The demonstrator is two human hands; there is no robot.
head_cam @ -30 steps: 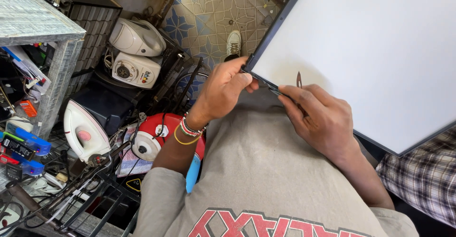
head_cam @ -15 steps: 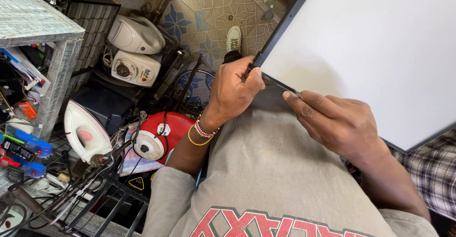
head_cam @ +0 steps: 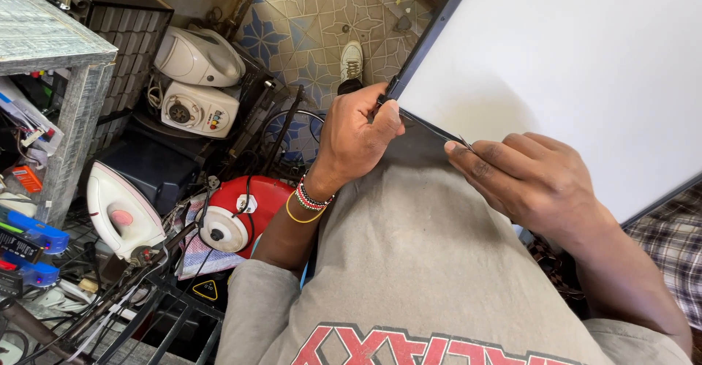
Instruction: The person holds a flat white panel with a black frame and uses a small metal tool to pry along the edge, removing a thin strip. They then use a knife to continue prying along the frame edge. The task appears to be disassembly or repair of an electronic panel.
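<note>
The floor is patterned blue and cream tile (head_cam: pixel 307 21), crowded on the left with repair-shop clutter: two white plastic appliance housings (head_cam: pixel 196 80) stacked by a dark cabinet, a white clothes iron (head_cam: pixel 121 215) lying tilted, a red and white round appliance (head_cam: pixel 238 215) with a black cord over it, and a grey shelf unit (head_cam: pixel 66 80) stuffed with small parts at the far left. Resting across the person's lap, on the grey printed T-shirt (head_cam: pixel 409 262), is a large flat white panel with a thin dark frame (head_cam: pixel 570 65), filling the upper right of the view and tilted away. The left hand (head_cam: pixel 355 134), with beaded bands at the wrist, is closed around the panel's near-left corner, thumb pressed on the dark edge. The right hand (head_cam: pixel 530 182) lies along the near edge with its fingers drawn narrow, pinching what looks like a thin dark sliver or tool tip at the frame; what exactly it holds is too small to tell. Judging from this, the main risk is the pinched tip slipping out of the seam and scoring the white face or nicking a finger. Too much leverage at one spot could crack or crease the thin sheet. With only the lap beneath it, the panel could also slide right or tip toward the cluttered floor if the corner grip loosens.
</note>
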